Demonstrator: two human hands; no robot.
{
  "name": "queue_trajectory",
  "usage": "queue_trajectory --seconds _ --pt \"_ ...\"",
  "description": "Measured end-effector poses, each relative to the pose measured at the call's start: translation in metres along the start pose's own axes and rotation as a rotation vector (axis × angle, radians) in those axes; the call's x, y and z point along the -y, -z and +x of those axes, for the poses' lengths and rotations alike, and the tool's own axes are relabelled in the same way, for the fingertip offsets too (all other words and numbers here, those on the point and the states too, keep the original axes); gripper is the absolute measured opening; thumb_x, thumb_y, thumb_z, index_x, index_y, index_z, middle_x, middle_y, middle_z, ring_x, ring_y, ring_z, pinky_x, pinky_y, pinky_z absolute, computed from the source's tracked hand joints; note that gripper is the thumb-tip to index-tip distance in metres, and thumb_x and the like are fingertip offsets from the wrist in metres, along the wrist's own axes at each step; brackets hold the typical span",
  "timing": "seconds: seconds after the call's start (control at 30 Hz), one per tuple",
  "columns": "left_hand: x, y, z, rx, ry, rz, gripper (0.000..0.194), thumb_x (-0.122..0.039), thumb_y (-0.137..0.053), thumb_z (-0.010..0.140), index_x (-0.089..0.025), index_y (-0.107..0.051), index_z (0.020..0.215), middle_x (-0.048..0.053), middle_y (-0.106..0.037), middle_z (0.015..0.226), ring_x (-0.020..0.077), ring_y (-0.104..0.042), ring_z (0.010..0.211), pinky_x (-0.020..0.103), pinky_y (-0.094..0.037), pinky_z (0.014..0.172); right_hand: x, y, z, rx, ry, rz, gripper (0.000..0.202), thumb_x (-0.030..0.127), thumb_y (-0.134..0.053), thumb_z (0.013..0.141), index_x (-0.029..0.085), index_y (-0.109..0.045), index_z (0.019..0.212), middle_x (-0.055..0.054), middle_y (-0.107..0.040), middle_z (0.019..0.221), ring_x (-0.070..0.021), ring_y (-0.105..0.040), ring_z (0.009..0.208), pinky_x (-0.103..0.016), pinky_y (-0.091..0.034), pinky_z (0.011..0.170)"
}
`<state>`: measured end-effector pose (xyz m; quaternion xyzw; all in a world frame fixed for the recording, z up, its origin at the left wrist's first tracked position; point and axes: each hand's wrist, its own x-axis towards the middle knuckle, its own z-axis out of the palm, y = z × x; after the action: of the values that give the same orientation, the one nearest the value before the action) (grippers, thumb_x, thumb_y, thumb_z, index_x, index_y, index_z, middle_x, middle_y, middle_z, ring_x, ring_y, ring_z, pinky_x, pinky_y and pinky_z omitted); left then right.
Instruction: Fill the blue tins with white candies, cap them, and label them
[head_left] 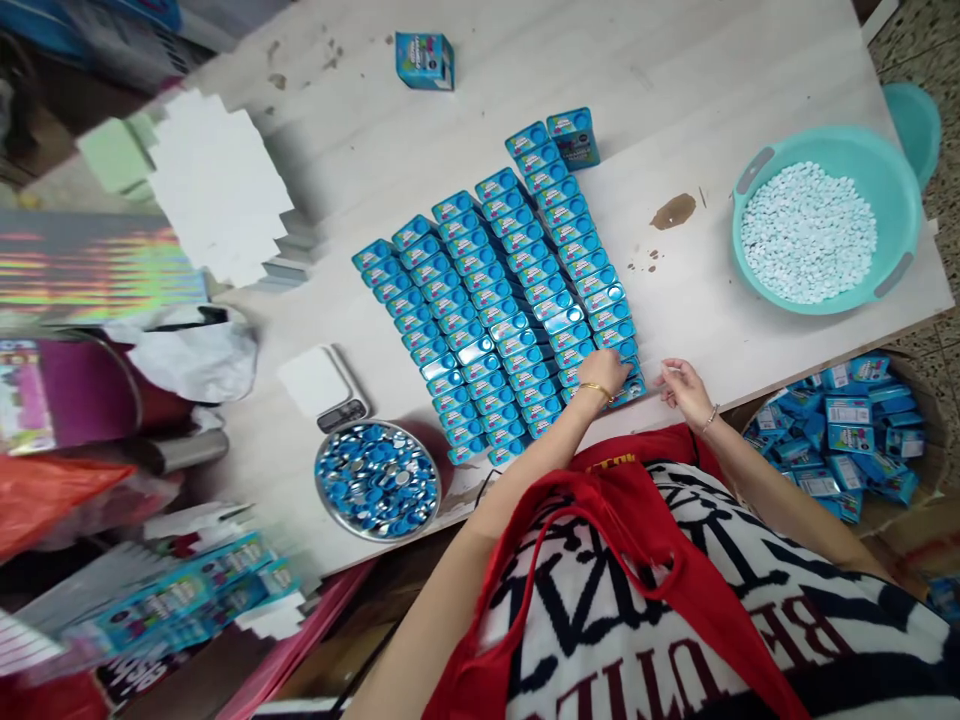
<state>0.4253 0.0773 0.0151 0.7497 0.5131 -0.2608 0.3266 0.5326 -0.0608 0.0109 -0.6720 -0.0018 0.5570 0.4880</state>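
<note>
Rows of small blue boxes with round blue spots on top point(499, 270) stand close together on the table in front of me. At the near end of the rightmost row, my left hand point(606, 372) is closed with its fingers curled down on a blue box point(631, 388). Just right of that row, my right hand point(684, 388) hovers near the table edge with thumb and fingers drawn together. Whatever it may pinch is too small to make out.
A turquoise basin point(904, 205) of white tablets stands right. A steel bowl point(433, 500) of blue and silver caps sits left, beside a white scale point(319, 385). White card stacks point(217, 190) lie beyond. Below right is a carton of blue packs point(847, 430). One blue box point(425, 60) stands farther back.
</note>
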Motion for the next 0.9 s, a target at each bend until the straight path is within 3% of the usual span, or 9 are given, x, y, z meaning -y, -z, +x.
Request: queue_trajectory --seconds 0.2,0.33,0.43,0.5,0.57,0.6,0.67,0.8,0.9 --pt "-0.007 0.009 0.013 0.112 -0.015 0.108 0.044 -0.051 -0.06 0.083 -0.014 -0.071 0.103 0.019 -0.068 0.111 0.0306 -0.064 0.104 0.038 -0.05 0.085 0.003 -0.001 -0.001 0.021 0.019 -0.052 0.056 0.064 -0.074 0.063 0.02 -0.055 0.091 0.002 -0.062 0.069 -0.0063 -0.047 0.046 -0.018 -0.027 0.038" --pt "-0.01 0.014 0.004 0.052 -0.04 0.035 0.041 -0.048 -0.066 0.08 -0.014 -0.071 0.101 0.017 -0.07 0.107 0.0297 -0.066 0.102 0.036 -0.051 0.084 0.015 -0.015 -0.006 0.092 0.069 -0.112 0.052 0.062 -0.075 0.064 0.019 -0.056 0.088 0.003 -0.061 0.065 -0.0055 -0.044 0.045 -0.017 -0.028 0.038" --pt "0.009 0.018 -0.007 -0.02 -0.1 -0.059 0.04 -0.055 -0.06 0.083 -0.018 -0.071 0.095 0.012 -0.071 0.102 0.026 -0.066 0.1 0.032 -0.051 0.083 0.024 -0.02 -0.011 0.072 0.137 -0.185 0.051 0.06 -0.077 0.064 0.019 -0.058 0.088 0.002 -0.062 0.065 -0.0061 -0.046 0.047 -0.017 -0.032 0.041" --pt "0.048 0.019 -0.018 -0.159 -0.167 -0.192 0.039 -0.055 -0.052 0.089 -0.021 -0.069 0.099 0.008 -0.072 0.097 0.0219 -0.066 0.096 0.03 -0.051 0.081 0.026 -0.019 -0.014 0.044 0.18 -0.227 0.05 0.059 -0.078 0.064 0.019 -0.059 0.087 0.001 -0.062 0.066 -0.0064 -0.047 0.048 -0.017 -0.034 0.041" --pt "0.11 0.02 -0.036 -0.387 -0.159 -0.334 0.031 -0.044 -0.049 0.093 -0.021 -0.064 0.108 0.006 -0.071 0.097 0.018 -0.066 0.092 0.027 -0.051 0.082 0.024 -0.018 -0.018 0.02 0.196 -0.258 0.05 0.059 -0.079 0.063 0.019 -0.059 0.086 0.001 -0.062 0.065 -0.0067 -0.048 0.048 -0.017 -0.034 0.04" --pt "0.147 0.019 -0.047 -0.507 -0.092 -0.372 0.027 -0.035 -0.049 0.094 -0.02 -0.062 0.112 0.006 -0.07 0.101 0.0167 -0.065 0.094 0.026 -0.05 0.085 0.023 -0.018 -0.02 0.014 0.198 -0.271 0.049 0.059 -0.079 0.063 0.019 -0.059 0.085 0.001 -0.062 0.066 -0.0067 -0.047 0.048 -0.017 -0.033 0.039" --pt "0.228 0.014 -0.073 -0.708 0.229 -0.344 0.024 -0.024 -0.047 0.093 -0.021 -0.062 0.111 0.007 -0.068 0.107 0.0168 -0.063 0.098 0.027 -0.049 0.089 0.019 -0.022 -0.025 0.019 0.2 -0.297 0.048 0.058 -0.079 0.063 0.019 -0.06 0.084 0.001 -0.061 0.067 -0.0066 -0.047 0.048 -0.016 -0.033 0.039" --pt "0.362 -0.012 -0.121 -0.783 0.538 -0.329 0.04 -0.004 -0.041 0.083 -0.012 -0.059 0.118 0.018 -0.058 0.116 0.0263 -0.058 0.108 0.039 -0.046 0.093 0.014 -0.04 -0.039 0.065 0.218 -0.364 0.047 0.058 -0.078 0.065 0.02 -0.061 0.086 0.0 -0.061 0.067 -0.0075 -0.049 0.051 -0.017 -0.036 0.041" --pt "0.413 -0.039 -0.136 -0.759 0.58 -0.319 0.038 -0.004 -0.047 0.078 -0.016 -0.064 0.11 0.015 -0.056 0.116 0.0268 -0.057 0.107 0.038 -0.046 0.093 0.013 -0.055 -0.049 0.108 0.236 -0.417 0.047 0.058 -0.077 0.067 0.019 -0.062 0.088 0.0 -0.062 0.068 -0.0085 -0.051 0.052 -0.017 -0.037 0.042"
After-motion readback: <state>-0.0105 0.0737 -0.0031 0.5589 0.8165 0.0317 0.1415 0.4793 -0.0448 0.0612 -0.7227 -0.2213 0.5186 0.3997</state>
